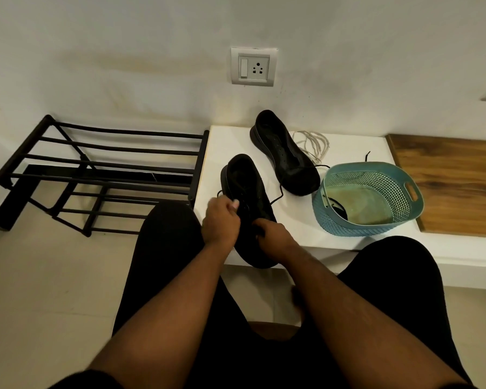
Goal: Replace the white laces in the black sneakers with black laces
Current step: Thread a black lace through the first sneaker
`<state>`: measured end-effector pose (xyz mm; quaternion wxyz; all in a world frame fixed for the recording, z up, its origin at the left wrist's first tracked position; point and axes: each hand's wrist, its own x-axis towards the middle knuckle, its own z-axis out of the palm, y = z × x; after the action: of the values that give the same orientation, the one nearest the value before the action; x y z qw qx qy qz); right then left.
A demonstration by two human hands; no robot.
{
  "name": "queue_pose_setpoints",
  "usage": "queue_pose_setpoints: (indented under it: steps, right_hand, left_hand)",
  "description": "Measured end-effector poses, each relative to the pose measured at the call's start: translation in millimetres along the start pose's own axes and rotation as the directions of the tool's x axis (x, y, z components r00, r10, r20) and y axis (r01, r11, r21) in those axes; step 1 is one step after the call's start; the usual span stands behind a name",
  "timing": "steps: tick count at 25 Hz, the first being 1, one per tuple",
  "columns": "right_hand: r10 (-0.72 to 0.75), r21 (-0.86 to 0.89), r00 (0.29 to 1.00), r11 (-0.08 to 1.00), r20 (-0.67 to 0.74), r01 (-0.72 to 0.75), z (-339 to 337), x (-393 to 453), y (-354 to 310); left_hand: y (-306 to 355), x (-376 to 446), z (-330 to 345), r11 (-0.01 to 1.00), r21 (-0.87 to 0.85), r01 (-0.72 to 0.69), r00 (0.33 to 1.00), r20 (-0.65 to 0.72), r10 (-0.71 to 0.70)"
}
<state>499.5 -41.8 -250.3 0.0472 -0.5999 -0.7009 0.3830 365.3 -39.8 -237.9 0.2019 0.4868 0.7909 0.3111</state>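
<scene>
Black metal shoe rack (101, 169) on the floor at left, butted against the white bench (348, 147). Wood-grain panel (455, 186) at the bench's right end. Teal perforated basket (368, 199) on the bench right of centre, a black lace coil (337, 209) inside at its near-left wall.

Near sneaker (243, 178) at the bench's front edge, toe hanging over it toward the person. Far sneaker (285, 153) lies further back, near the wall, no lace visible in its eyelets. White laces (313, 144) piled just right of it.

Left hand (220, 223) curled over the near sneaker's lacing area, fingertips pinching the black lace (277, 196), which loops out either side of the shoe. Right hand (272, 234) grips the same sneaker's forefoot, fingers curled into the upper; can't tell if it also holds lace.

Wall socket with switch (254, 66) above the bench.
</scene>
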Motion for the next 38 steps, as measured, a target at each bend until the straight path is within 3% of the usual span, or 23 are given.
queue_pose_setpoints:
  steps: [1, 3, 6, 8, 11, 12, 14, 16, 20, 22, 25, 27, 28, 31, 33, 35, 36, 38]
  right_hand:
    - [0.010, -0.005, 1.000, 1.000, -0.006, -0.010, 2, 0, -2]
    - [0.024, -0.024, 1.000, 0.999, -0.019, -0.024, 6, -2, -7]
    - [0.039, -0.032, 0.999, 0.999, -0.012, -0.039, 10, -3, -9]
    - [0.057, 0.008, 0.998, 0.998, -0.036, -0.057, 9, -5, -8]
    - [0.076, 0.285, 0.931, 0.958, -0.358, 0.032, 8, -18, -20]
    - [0.041, 0.384, 0.902, 0.913, -0.430, 0.141, 7, -24, -28]
    - [-0.066, 0.517, 0.916, 0.809, -0.395, 0.281, 5, -35, -38]
    - [-0.094, 0.511, 0.942, 0.820, -0.323, 0.257, -1, -38, -38]
    - [-0.122, 0.234, 0.944, 0.952, -0.308, 0.199, -9, -23, -25]
    - [-0.034, 0.347, 0.935, 0.924, -0.352, 0.164, -8, -17, -22]
    - [0.219, 0.703, 0.908, 0.704, -0.357, 0.107, -14, -10, -19]
    - [0.211, 0.796, 0.933, 0.594, -0.292, 0.115, -23, -8, -18]
    - [0.172, 0.791, 0.942, 0.597, -0.287, 0.132, -28, -5, -19]
    - [0.069, 0.535, 0.903, 0.823, -0.425, 0.189, -33, 14, -14]
    - [0.053, 0.490, 0.874, 0.844, -0.482, 0.219, -35, 25, -7]
    - [-0.099, 0.308, 0.865, 0.910, -0.491, 0.279, -41, 34, 5]
    - [-0.234, 0.109, 0.886, 0.948, -0.401, 0.300, -45, 38, 9]
    - [-0.368, -0.294, 0.921, 0.901, -0.130, 0.319, -49, 44, 11]
  left_hand:
    - [0, 6, -11, 0.982, -0.170, 0.086, 0.979, -0.170, -0.115]
    - [-2, 14, -31, 0.913, -0.397, 0.094, 0.897, -0.365, -0.251]
    - [0, 7, -37, 0.947, -0.320, 0.007, 0.905, -0.401, -0.143]
    - [6, 2, -35, 0.973, -0.232, 0.004, 0.948, -0.308, -0.078]
    - [17, -8, -27, 0.951, -0.297, 0.083, 0.995, 0.073, -0.064]
    - [20, -11, -23, 0.912, -0.378, 0.157, 0.969, 0.237, -0.068]
    - [26, -21, -15, 0.823, -0.483, 0.300, 0.891, 0.449, -0.061]
    - [26, -20, -9, 0.765, -0.531, 0.363, 0.863, 0.501, -0.062]
    - [27, -17, -6, 0.773, -0.515, 0.372, 0.805, 0.594, 0.008]
    - [26, -20, -5, 0.767, -0.533, 0.358, 0.808, 0.588, 0.031]
    - [21, -13, -4, 0.797, -0.540, 0.269, 0.857, 0.512, 0.057]
    - [19, -7, -4, 0.786, -0.559, 0.263, 0.874, 0.484, 0.052]
    - [19, -4, -4, 0.753, -0.591, 0.290, 0.876, 0.481, 0.040]
    - [19, 2, 1, 0.675, -0.655, 0.340, 0.896, 0.444, -0.021]
    - [15, 5, 5, 0.691, -0.651, 0.315, 0.932, 0.350, -0.095]
    - [8, 11, 8, 0.715, -0.643, 0.276, 0.958, 0.245, -0.149]
    - [6, 13, 10, 0.730, -0.640, 0.240, 0.968, 0.215, -0.129]
    - [10, 13, 15, 0.805, -0.584, 0.107, 0.982, 0.188, 0.006]
